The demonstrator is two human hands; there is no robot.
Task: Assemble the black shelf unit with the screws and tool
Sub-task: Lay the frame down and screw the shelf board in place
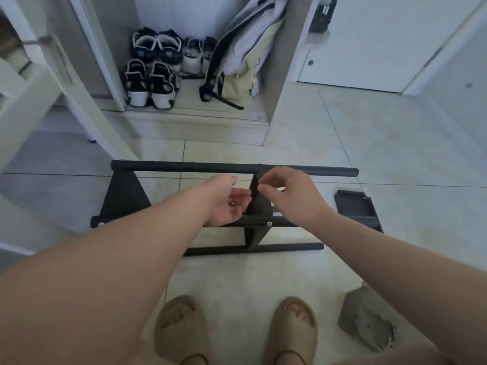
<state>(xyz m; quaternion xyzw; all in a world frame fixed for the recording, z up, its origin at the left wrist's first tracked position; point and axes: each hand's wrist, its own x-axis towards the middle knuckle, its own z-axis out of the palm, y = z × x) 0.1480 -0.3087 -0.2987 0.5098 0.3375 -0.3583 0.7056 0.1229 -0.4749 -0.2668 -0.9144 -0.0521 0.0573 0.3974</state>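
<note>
Shelf unit (184, 167), black and partly built, lies on the tiled floor (342, 143) just ahead of the beige slippers (181, 327). Its long tubes run left to right. They are joined by a triangular end panel (123, 196) at the left and by a middle panel (257, 206) that stands between them. A fitted screw head (269, 224) shows on the near tube at the foot of the middle panel.

I see the left hand (224, 206) held palm up just left of the middle panel, its grip apart and relaxed. A small shiny screw (230, 202) lies in the palm.

The right hand (290, 196) is at the panel's upper edge with its fingers curled and the thumb and forefinger tips drawn together. I cannot tell whether this grip is clamped on anything.

A loose black panel (355, 206) lies on the floor to the right, near the tube ends. A grey crumpled lump (369, 320) sits right of the slippers. Shoes (152, 69) and a pale bag (237, 85) occupy the open cupboard beyond.
</note>
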